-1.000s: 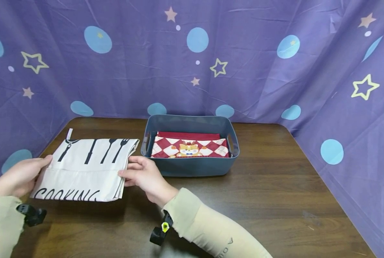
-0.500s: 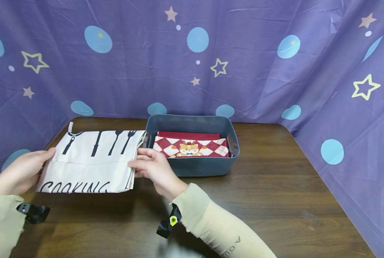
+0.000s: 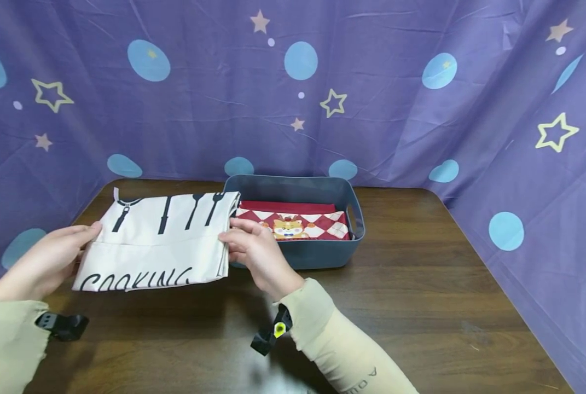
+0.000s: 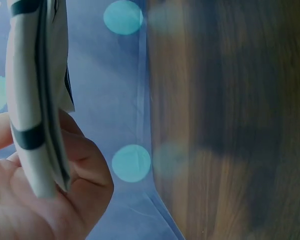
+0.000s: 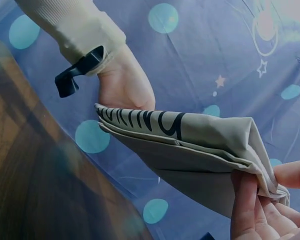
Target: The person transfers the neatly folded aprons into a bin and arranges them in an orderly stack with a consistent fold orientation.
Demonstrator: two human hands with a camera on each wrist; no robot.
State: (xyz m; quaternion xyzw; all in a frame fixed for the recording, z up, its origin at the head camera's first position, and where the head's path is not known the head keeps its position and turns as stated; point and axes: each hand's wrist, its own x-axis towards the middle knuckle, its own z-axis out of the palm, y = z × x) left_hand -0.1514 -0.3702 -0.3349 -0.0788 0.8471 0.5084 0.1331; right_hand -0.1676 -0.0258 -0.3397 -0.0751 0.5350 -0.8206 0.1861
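Note:
A folded white apron point(image 3: 155, 235), printed with black utensils and the word COOKING, is held above the table, level with the basket's left end. My left hand point(image 3: 61, 257) grips its left edge, thumb on top and fingers underneath. At the right edge my right hand point(image 3: 260, 251) pinches the folded layers. The right wrist view shows those stacked layers of the apron point(image 5: 210, 150) between thumb and fingers. A short white strap point(image 3: 116, 192) sticks up from the apron's top left corner. In the head view its top right corner overlaps the basket's left side.
A blue-grey plastic basket point(image 3: 312, 256) with handle holes stands at the back middle of the wooden table point(image 3: 421, 306). Inside lies a folded red and white checked cloth point(image 3: 334, 224) with a cartoon animal. A purple patterned curtain point(image 3: 371, 109) hangs behind and at the sides.
Both hands have carried the apron to the right and slightly up, toward the basket. Its right corner now overlaps the basket in view. The basket and the checked cloth have stayed put.

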